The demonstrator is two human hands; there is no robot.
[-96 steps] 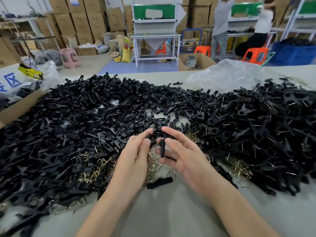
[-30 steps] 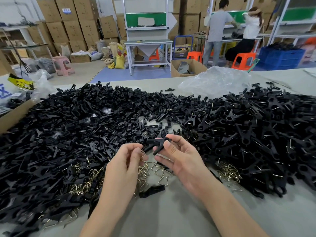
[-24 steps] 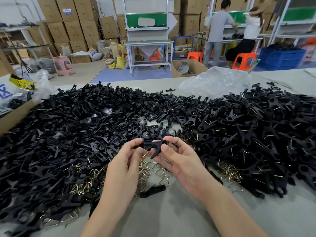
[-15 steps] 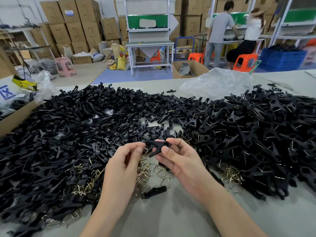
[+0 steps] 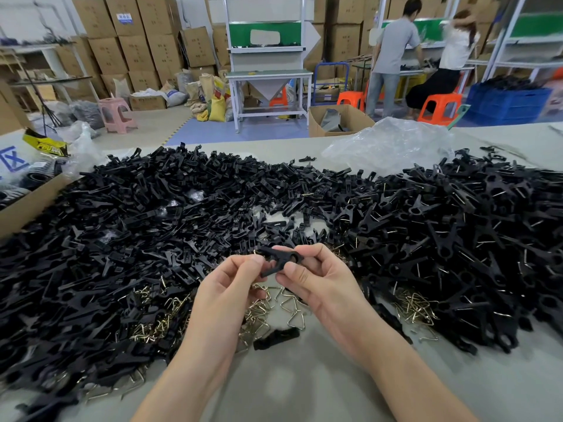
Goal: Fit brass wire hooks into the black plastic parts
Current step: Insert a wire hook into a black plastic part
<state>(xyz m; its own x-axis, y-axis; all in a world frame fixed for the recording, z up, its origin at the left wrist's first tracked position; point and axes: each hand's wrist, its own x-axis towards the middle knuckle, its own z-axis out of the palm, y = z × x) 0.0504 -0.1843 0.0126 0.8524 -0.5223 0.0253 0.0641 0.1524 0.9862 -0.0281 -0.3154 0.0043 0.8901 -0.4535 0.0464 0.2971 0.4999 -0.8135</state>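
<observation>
You are pinching one black plastic part (image 5: 280,260) between your left hand (image 5: 230,289) and right hand (image 5: 318,283) above the loose brass wire hooks (image 5: 291,307), a hook possibly going in, with fitted parts (image 5: 457,236) lying right and many bare parts (image 5: 122,236) waiting left.

The right hand (image 5: 316,284) pinches a black plastic part (image 5: 280,260) by its right end, while the left hand (image 5: 227,287) pinches at its left end with thumb and forefinger. Directly beneath the fingers lie loose brass wire hooks (image 5: 292,306) on the table (image 5: 304,385), with a lone black piece (image 5: 275,338) nearer the wrists. Left of the fingers and beyond them spreads a heap of bare black parts (image 5: 122,239); to their right is a heap with wire showing (image 5: 457,239).
</observation>
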